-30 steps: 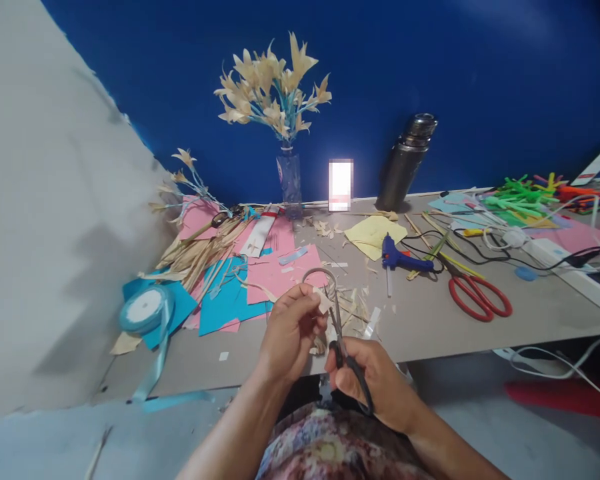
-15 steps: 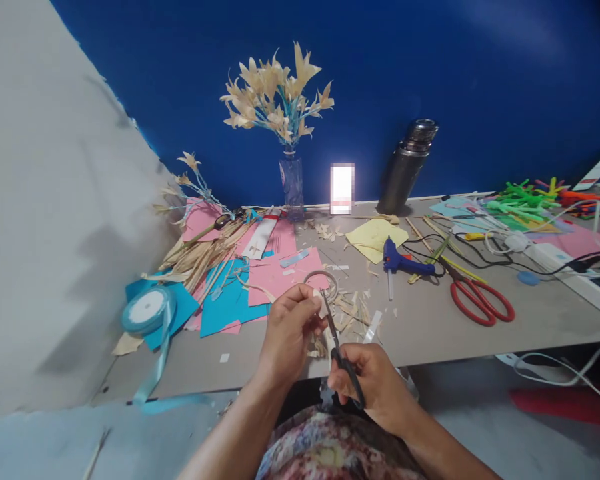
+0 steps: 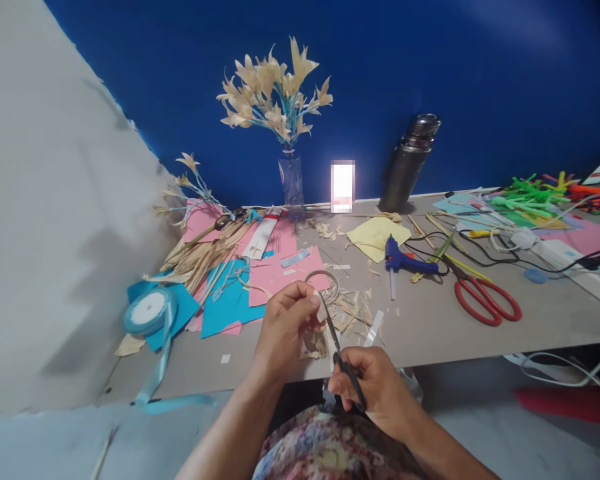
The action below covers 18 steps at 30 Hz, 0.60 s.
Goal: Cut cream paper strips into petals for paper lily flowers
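Note:
My left hand (image 3: 289, 327) is closed in a pinch on a small pale piece of dried husk (image 3: 322, 311) above the table's front edge. In my right hand (image 3: 375, 383) is a pair of black-handled scissors (image 3: 334, 331), fingers wrapped round the handles. The blades point up and away from me and lie against the pale piece; they look nearly closed. Below and behind the hands are a roll of tape (image 3: 336, 283) and scattered husk scraps (image 3: 353, 312). Part of the held piece is hidden by my left fingers.
At left lie a blue ribbon spool (image 3: 147, 312), pink paper (image 3: 280, 280) and dried husks (image 3: 200, 250). Husk flowers (image 3: 273, 87) stand in a bottle (image 3: 293, 183). Rightward are a glue gun (image 3: 410, 262), red-handled scissors (image 3: 487, 303), a flask (image 3: 410, 163) and a power strip (image 3: 580, 273) with cables.
The scissor blades have shifted slightly at the pale piece, and my left hand has moved a little left. The view has turned slightly; both hands keep their holds.

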Each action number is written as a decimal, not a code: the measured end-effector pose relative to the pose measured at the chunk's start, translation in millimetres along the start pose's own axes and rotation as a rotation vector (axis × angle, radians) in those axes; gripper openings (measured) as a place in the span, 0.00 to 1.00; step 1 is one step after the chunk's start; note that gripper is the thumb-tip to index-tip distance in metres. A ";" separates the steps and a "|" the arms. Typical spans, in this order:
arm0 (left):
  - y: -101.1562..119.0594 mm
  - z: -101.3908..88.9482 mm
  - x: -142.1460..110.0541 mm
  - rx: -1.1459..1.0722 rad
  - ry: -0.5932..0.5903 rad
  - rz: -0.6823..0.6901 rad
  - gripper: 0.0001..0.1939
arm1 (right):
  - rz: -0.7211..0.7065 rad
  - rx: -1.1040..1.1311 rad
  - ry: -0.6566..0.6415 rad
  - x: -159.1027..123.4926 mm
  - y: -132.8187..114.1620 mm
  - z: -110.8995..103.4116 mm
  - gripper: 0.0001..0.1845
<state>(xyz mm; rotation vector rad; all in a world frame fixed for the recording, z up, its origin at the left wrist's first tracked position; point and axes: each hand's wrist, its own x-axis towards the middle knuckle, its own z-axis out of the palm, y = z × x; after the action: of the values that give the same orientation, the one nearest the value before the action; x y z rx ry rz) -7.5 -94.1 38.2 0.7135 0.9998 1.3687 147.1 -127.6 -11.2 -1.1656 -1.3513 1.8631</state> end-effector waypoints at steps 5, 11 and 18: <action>-1.5 5.7 -3.5 -0.168 -0.065 -0.109 0.08 | -0.111 0.029 0.139 2.0 -10.6 -1.4 0.21; -15.2 16.0 -9.8 -0.280 -0.084 -0.231 0.08 | -0.348 0.043 0.443 5.6 -32.8 -6.4 0.14; -25.8 18.1 -17.9 -0.223 -0.104 -0.211 0.07 | -0.364 0.261 0.432 9.6 -26.7 -15.3 0.12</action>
<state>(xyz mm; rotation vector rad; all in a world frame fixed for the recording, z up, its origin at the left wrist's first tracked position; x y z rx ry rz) 21.5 -112.1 26.1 0.4923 0.8014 1.2221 154.7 -103.7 9.0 -1.0289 -0.9678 1.3802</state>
